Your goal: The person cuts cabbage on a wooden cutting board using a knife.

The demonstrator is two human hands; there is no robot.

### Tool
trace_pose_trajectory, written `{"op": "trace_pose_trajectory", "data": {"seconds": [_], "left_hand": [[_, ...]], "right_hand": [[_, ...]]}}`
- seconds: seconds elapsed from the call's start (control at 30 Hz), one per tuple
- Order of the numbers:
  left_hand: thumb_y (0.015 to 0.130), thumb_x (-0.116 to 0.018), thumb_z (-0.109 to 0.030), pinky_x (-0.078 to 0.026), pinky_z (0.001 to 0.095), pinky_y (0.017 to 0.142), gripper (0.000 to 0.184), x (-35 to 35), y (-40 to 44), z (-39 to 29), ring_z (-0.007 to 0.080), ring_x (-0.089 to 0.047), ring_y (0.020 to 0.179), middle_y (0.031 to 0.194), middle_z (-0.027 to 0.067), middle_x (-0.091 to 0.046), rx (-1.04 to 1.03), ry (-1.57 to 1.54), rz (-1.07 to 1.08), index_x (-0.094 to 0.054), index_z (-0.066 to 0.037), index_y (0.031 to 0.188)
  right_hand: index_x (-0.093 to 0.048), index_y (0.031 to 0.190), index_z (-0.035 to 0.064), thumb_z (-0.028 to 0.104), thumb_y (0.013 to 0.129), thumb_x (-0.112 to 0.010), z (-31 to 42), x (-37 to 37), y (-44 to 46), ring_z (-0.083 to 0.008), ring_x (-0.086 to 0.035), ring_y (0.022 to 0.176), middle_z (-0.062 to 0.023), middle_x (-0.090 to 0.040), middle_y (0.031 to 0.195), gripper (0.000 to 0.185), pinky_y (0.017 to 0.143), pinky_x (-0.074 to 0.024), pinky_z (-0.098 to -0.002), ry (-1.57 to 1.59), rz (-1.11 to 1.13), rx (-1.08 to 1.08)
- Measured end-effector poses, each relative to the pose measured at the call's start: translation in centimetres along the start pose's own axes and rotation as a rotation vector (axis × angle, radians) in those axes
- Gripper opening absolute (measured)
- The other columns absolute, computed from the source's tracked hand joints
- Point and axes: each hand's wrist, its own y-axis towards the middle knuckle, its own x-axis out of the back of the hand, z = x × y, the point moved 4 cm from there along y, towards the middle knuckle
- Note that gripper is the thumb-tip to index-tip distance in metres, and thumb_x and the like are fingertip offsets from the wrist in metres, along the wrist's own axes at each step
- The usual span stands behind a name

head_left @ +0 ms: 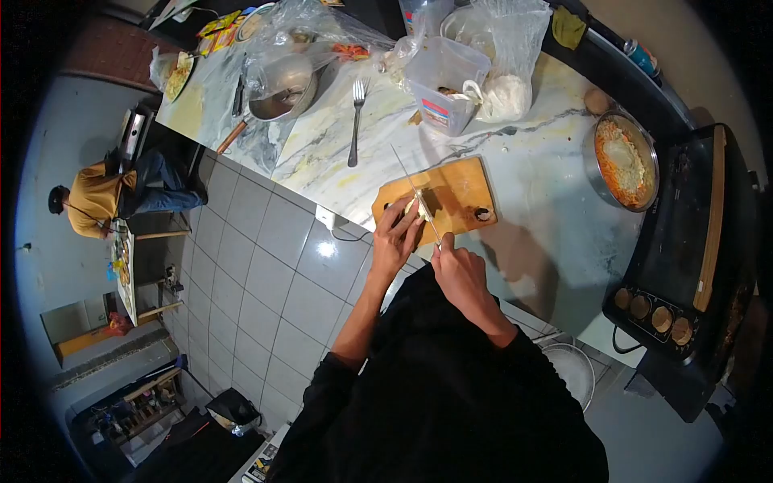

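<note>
My right hand (460,272) is closed around the handle of a knife (427,216), whose blade points away from me over the wooden cutting board (460,189). Fingers bent, my left hand (396,233) presses a small pale piece of food (412,207) against the board, right beside the blade. What kind of food it is cannot be made out, since the fingers cover part of it. A small dark and white scrap (483,214) lies near the board's right corner.
A fork (357,125), a pot (288,101) and a plastic tub (447,84) stand beyond the board. To the right are a metal bowl (600,165) of shredded food and a black griddle (680,241). Another person (93,197) sits far left.
</note>
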Motion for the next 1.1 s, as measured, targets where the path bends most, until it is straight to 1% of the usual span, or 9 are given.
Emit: {"op": "trace_pose_trajectory", "data": {"seconds": [0.4, 0.47, 0.7, 0.97, 1.1], "left_hand": [[0.085, -0.071, -0.005, -0.053, 0.0388, 0.089, 0.034, -0.3, -0.1, 0.5, 0.0338, -0.064, 0.108, 0.121, 0.0168, -0.065, 0.005, 0.028, -0.005, -0.070, -0.006, 0.119], [0.085, -0.071, -0.005, -0.053, 0.0389, 0.089, 0.034, -0.4, -0.2, 0.5, 0.0337, -0.064, 0.108, 0.121, 0.0168, -0.065, 0.013, 0.034, -0.008, -0.070, -0.006, 0.119], [0.084, -0.072, -0.005, -0.053, 0.0386, 0.090, 0.034, -0.6, -0.3, 0.8, 0.0338, -0.065, 0.109, 0.121, 0.0164, -0.065, 0.026, 0.025, -0.010, -0.071, -0.007, 0.118], [0.083, -0.072, -0.004, -0.053, 0.0391, 0.091, 0.034, -0.5, 0.0, 0.6, 0.0349, -0.065, 0.109, 0.122, 0.0164, -0.065, 0.040, 0.011, -0.020, -0.071, -0.006, 0.117], [0.083, -0.072, -0.004, -0.053, 0.0392, 0.090, 0.034, -0.5, 0.0, 0.5, 0.0351, -0.066, 0.108, 0.122, 0.0162, -0.065, 0.014, 0.009, -0.037, -0.070, -0.006, 0.117]], "right_hand": [[-0.050, 0.086, 0.0031, 0.020, 0.095, -0.058, -0.3, -1.5, 0.0, -0.0341, -0.066, 0.052, -0.0164, -0.061, 0.054, 0.021, 0.049, -0.0531, -0.0426, -0.112, -0.036, 0.006], [-0.050, 0.085, 0.0032, 0.021, 0.095, -0.059, -0.4, -1.4, 0.1, -0.0331, -0.066, 0.052, -0.0158, -0.061, 0.054, 0.022, 0.049, -0.0533, -0.0421, -0.106, -0.068, 0.013], [-0.050, 0.085, 0.0024, 0.021, 0.094, -0.060, -0.6, -1.3, 0.5, -0.0345, -0.067, 0.055, -0.0168, -0.062, 0.056, 0.023, 0.050, -0.0539, -0.0425, -0.110, -0.046, -0.003], [-0.051, 0.086, 0.0004, 0.020, 0.092, -0.062, -0.8, -1.3, 1.2, -0.0377, -0.067, 0.058, -0.0200, -0.063, 0.059, 0.023, 0.052, -0.0541, -0.0451, -0.024, -0.013, -0.002], [-0.051, 0.087, 0.0004, 0.020, 0.093, -0.060, -0.4, -0.7, 1.3, -0.0380, -0.067, 0.059, -0.0205, -0.063, 0.060, 0.023, 0.053, -0.0540, -0.0458, -0.029, 0.021, -0.010]]}}
